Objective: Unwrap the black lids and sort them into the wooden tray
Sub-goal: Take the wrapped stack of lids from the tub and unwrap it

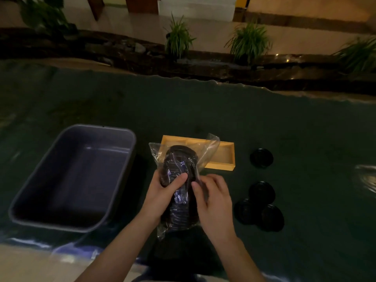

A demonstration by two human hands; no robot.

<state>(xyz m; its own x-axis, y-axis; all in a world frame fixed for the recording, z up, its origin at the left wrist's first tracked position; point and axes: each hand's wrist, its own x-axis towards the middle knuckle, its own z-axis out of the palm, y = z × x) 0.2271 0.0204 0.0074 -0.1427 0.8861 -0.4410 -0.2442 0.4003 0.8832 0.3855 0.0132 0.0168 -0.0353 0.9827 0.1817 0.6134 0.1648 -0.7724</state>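
Both hands [189, 192] grip bagged lids [179, 180], partly hiding the wooden tray [221, 157].

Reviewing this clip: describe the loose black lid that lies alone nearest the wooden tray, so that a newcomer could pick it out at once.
Start at the wooden tray on the dark green table cover, beyond the hands. Just right of its right end lies a single black lid, flat on the cover. Unlike the cluster of three loose lids nearer the person, it lies alone and touches nothing.
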